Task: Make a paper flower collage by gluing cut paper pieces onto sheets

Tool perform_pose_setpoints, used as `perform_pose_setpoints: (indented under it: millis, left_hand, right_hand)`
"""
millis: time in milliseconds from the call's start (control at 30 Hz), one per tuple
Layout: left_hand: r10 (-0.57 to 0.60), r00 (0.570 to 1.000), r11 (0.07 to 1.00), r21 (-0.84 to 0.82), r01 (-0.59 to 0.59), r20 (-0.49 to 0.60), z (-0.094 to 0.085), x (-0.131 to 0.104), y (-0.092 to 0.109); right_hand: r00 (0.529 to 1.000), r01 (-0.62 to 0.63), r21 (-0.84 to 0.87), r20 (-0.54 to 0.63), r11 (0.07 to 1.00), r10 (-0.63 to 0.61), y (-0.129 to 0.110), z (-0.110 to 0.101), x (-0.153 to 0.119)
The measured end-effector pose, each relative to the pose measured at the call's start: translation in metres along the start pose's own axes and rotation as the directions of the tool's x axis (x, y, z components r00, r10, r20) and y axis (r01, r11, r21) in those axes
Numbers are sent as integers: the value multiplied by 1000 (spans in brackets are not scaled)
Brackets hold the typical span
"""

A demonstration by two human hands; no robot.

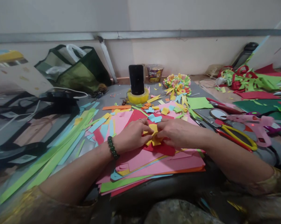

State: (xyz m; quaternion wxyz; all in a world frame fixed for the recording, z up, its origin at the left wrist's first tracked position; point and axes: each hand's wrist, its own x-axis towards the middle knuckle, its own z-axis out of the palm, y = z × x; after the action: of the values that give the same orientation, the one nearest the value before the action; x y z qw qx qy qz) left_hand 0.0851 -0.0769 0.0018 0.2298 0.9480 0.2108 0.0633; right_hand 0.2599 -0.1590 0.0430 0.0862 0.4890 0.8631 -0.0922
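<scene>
Between my two hands is a small folded yellow paper piece (155,139), with flaps sticking out over a red sheet of paper (133,117). My left hand (136,133) comes in from the left, a dark green bead bracelet (112,147) on its wrist, and its bent fingers pinch the yellow paper's left side. From the other side, my right hand (175,133) closes its fingertips on the same piece; the thumb is partly hidden. Under both lies a stack of pink and other coloured sheets (154,168). Small blue paper scraps (154,118) lie just beyond the fingers.
Long green paper strips (61,155) spread at left. To the right are scissors (238,137) with yellow and red handles and a pink glue gun (259,127). Behind stand a phone (137,79) in a yellow tape roll (138,98), a paper-flower bundle (177,84) and a cup (155,74).
</scene>
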Motion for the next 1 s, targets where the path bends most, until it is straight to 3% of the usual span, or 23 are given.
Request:
perform_pose_setpoints:
  millis: [333,533,733,867,1000]
  left_hand:
    - [4,1000,1000,18,-4,-13,0,1,-2]
    - [5,1000,1000,4,-5,3,-1,0,-1]
    - [11,1000,1000,20,-10,-18,0,0,-2]
    - [19,1000,1000,16,-19,-17,0,0,-2]
    - [1,1000,1000,16,0,-21,0,1,-1]
  right_hand:
    - [999,-51,49,-15,998,52,4,-4,-9]
    - [1000,26,126,-16,992,-24,1,-1,-9]
    - [999,9,156,-53,988,0,6,-1,-10]
    - [1000,12,126,-1,992,-11,5,-2,-8]
    - [986,-164,88,29,983,162,4,-7,-7]
